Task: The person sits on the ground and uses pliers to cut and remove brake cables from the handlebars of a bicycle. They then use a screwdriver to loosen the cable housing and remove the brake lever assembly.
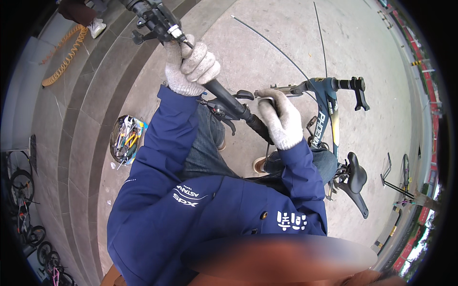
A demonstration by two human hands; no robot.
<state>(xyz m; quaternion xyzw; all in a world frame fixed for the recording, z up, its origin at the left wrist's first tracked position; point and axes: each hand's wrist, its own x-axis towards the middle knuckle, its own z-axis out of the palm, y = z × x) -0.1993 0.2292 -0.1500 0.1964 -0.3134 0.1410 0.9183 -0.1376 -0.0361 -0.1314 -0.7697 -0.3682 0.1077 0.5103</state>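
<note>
A black bicycle handlebar (224, 98) slants across in front of me, from the upper left down toward my lap. Around its upper part my left hand (194, 66), in a whitish knit glove, is closed. Just beyond that hand sits a cluster of black levers and clamps (155, 21) with a silver fitting. My right hand (282, 119), gloved too, is beside the bar's nearer grip (259, 127). Its fingers are curled together, with a small silvery edge showing at them; what it is I cannot make out. A brake lever (230, 125) hangs under the bar.
A dark teal bicycle frame (322, 114) with a black saddle (356, 174) lies at the right. Thin black cables (274, 45) reach over the floor. A tool container (128, 140) stands left, near curved steps (78, 138). An orange coiled hose (67, 57) and a person's shoe (97, 28) are farther off.
</note>
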